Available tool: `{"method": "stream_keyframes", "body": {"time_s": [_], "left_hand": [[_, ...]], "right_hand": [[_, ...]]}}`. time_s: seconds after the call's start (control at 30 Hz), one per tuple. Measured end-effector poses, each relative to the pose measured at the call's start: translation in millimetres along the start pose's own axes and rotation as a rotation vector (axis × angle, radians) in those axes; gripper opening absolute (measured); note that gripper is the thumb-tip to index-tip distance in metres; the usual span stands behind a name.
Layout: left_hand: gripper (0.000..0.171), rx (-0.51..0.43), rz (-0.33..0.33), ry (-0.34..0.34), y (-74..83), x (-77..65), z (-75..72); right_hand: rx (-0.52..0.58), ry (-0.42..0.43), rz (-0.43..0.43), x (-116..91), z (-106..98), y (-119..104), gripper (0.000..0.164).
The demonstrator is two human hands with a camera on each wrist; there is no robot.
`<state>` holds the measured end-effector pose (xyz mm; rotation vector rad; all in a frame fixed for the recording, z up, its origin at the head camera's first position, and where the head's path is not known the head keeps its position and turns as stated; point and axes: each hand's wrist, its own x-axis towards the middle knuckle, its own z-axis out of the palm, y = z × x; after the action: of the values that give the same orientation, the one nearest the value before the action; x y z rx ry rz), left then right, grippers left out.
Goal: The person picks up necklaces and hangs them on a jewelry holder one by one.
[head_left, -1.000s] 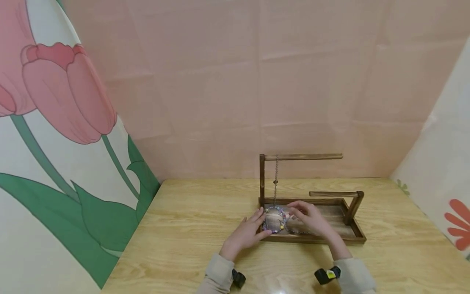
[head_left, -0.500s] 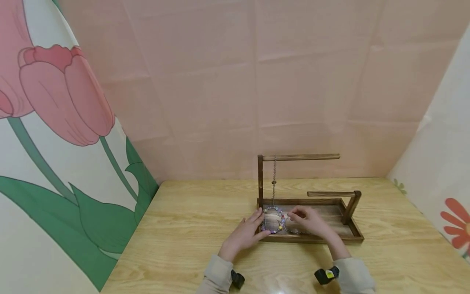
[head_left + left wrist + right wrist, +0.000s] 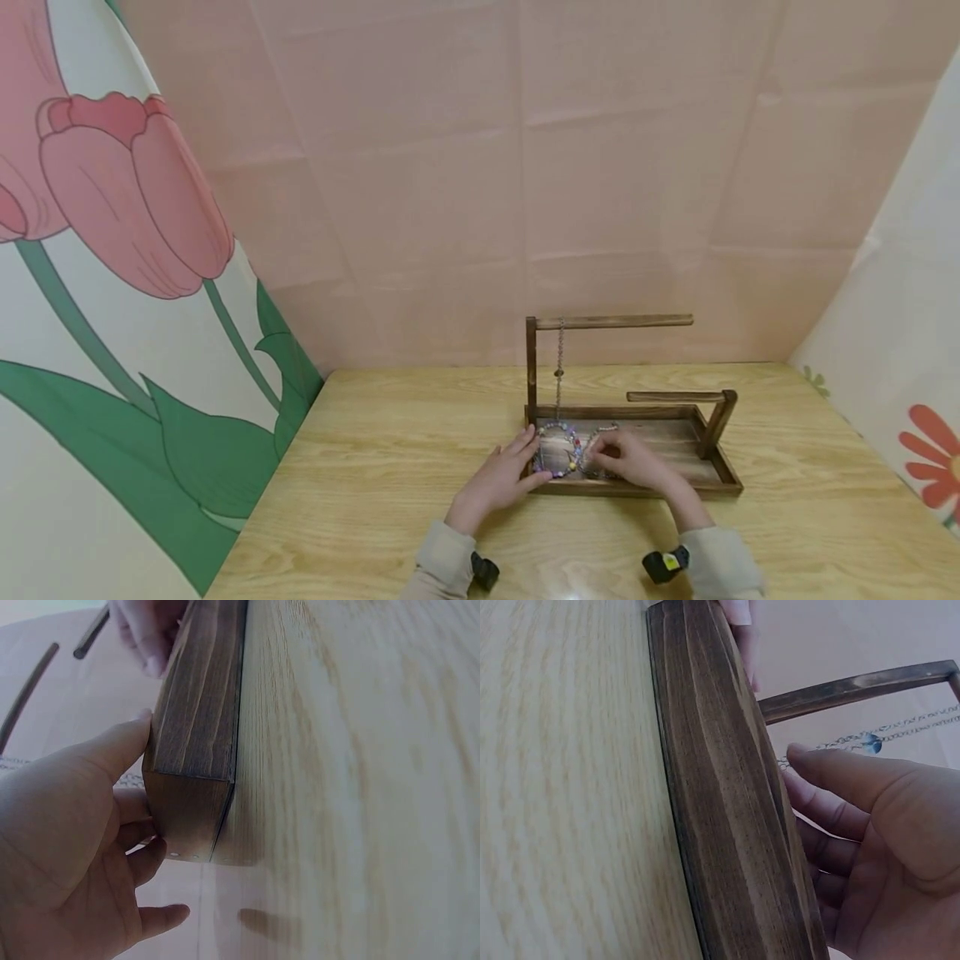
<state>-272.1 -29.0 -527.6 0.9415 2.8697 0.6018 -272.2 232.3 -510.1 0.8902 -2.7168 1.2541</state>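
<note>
A dark wooden jewelry tray [image 3: 678,487] with two raised bars sits on the table. My left hand [image 3: 495,482] rests at its left end, fingers spread and straight, thumb over the front rim. By those fingertips, a bracelet of colorful beads [image 3: 558,426] lies in a ring on the tray floor. My right hand [image 3: 637,460] is over the middle of the tray, thumb and forefinger pinching a silver chain [image 3: 600,431] that curves in a loop beside the beads. In the right wrist view, the wooden front wall [image 3: 735,795] hides part of the fingers.
From the tall upper bar [image 3: 622,322] hangs a chain necklace [image 3: 560,350] with a small dark blue bead. A shorter bar [image 3: 678,397] on a post rises at the tray's right end. Behind the table [image 3: 390,442] stands a pink backdrop [image 3: 420,208].
My right hand has drawn in lower and the silver chain has spread into a rounder loop beside the beads. The left hand stays at the tray's end.
</note>
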Motion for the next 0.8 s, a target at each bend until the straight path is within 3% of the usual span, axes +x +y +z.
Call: {"method": "stream_keyframes", "body": {"time_s": [0.43,0.8], "left_hand": [[0.070,-0.009,0.012,0.009,-0.1,-1.6,-0.2],[0.069,-0.035,0.025,0.015,1.7,-1.6,-2.5]], "right_hand": [[-0.027,-0.043,0.047,-3,8,2,0.011],[-0.089,-0.019,0.169,-2,12,8,0.015]]}}
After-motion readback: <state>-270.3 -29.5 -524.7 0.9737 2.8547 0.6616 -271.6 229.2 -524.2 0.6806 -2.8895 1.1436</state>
